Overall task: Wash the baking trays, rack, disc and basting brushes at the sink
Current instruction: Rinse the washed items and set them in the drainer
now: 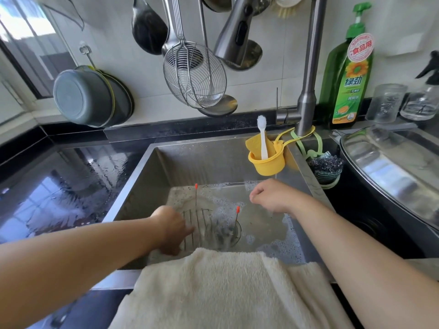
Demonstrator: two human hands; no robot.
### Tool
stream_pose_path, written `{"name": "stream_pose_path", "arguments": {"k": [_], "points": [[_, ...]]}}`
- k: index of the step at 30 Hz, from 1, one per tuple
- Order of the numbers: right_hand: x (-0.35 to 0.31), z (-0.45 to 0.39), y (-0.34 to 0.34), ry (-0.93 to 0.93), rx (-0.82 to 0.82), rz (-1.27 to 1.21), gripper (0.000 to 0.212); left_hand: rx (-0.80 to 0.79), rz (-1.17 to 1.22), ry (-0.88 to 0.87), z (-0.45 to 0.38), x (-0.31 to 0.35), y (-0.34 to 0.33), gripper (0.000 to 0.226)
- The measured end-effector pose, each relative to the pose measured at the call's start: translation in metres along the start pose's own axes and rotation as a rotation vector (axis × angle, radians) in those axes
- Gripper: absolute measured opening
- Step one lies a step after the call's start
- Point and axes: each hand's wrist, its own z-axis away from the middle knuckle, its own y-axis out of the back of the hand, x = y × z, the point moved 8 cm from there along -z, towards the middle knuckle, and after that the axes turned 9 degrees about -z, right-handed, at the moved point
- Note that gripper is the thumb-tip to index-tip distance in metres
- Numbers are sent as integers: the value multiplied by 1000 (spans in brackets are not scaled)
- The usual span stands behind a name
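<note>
A steel sink (152,176) set into a wet black counter (61,184) holds shallow, cloudy, soapy water with foam along its back and right walls. A round wire rack (202,224) lies in the water at the front left of the sink, over the drain, with 2 thin legs tipped in red sticking upward.

The left hand (172,230) reaches down from the sink's left side and rests on the rack's left edge, its fingers curled downward; whether they grip the wire cannot be told. The right hand (268,197) hovers above the water near the sink's back right corner, fingers loosely curled together, holding nothing that can be seen.

A cream towel (213,288) is draped over the sink's front edge.

A yellow caddy (263,162) hangs from the faucet (308,79) at the back right corner of the sink and holds a white brush (262,136) standing upright and a yellow cloth. Just to its right, a green caddy (329,179) holds a steel scouring pad (325,162).

On the counter's back right edge stand a green dish soap bottle (349,79) and 2 clear glass jars (384,103). A large steel tray (389,167) sits at the right.

On the tiled wall hang ladles, a wire skimmer (194,74) and grey basins (88,96).
</note>
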Motion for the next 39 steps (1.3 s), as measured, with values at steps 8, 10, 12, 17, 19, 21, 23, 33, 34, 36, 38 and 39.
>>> {"name": "stream_pose_path", "arguments": {"k": [8, 10, 12, 17, 19, 21, 23, 33, 34, 36, 38, 39], "points": [[5, -5, 9, -6, 37, -39, 19, 244, 292, 226, 32, -104, 59, 25], [5, -7, 12, 5, 67, -56, 22, 279, 647, 356, 37, -127, 50, 21], [8, -9, 16, 12, 104, -66, 22, 329, 1057, 461, 43, -138, 33, 25], [-3, 1, 28, 73, 284, -92, 24, 580, 1902, 553, 49, -120, 19, 21], [-20, 10, 46, 119, 443, -125, 26, 670, 2136, 567, 42, -108, 20, 19], [-42, 8, 70, 180, 547, -67, 34, 716, 2290, 611, 34, -96, 17, 24], [-67, -7, 99, 206, 605, 114, 45, 726, 2365, 670, 28, -89, 9, 27], [-84, -99, 147, -62, 449, 194, 8, 603, 2499, 652, 7, -79, -4, 24], [-88, -98, 146, -53, 447, 256, 9, 587, 2494, 649, 5, -78, -3, 24], [-92, -93, 141, -40, 422, 366, 16, 570, 2492, 639, 6, -77, 0, 23], [-88, -87, 138, -59, 375, 371, 29, 558, 2499, 631, 6, -75, 3, 23], [-85, -82, 137, -81, 363, 340, 36, 554, 2509, 631, 8, -74, 5, 24]]}}
